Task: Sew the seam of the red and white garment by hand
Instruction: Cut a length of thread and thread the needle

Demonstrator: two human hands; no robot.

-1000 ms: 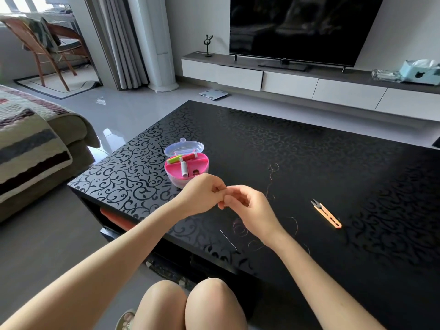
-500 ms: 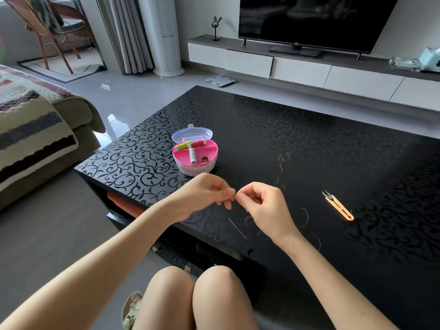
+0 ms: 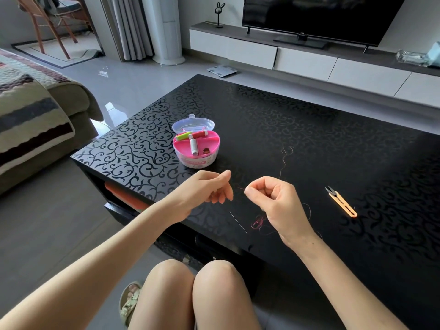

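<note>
Right hand (image 3: 273, 201): nearer me than the pink sewing box (image 3: 195, 158) and to its right. Thumb and forefinger pinch the red thread (image 3: 258, 221), and a short end pokes out toward the left hand (image 3: 209, 186).

Left hand: straight toward me from the box, a little apart from the right. Fingers loosely curled, thumb out, nothing seen in it.

Thread gathers in a loose red tangle on the black table (image 3: 309, 129), by the right wrist.

Needle (image 3: 238, 222): flat on the table, just on the box's side of the tangle, untouched.

Orange snips (image 3: 341, 202): well right of the box, flat, blades pointing away from me.

Box open, clear lid (image 3: 192, 123) tipped back. Green, red and white spools (image 3: 200, 134) inside.
</note>
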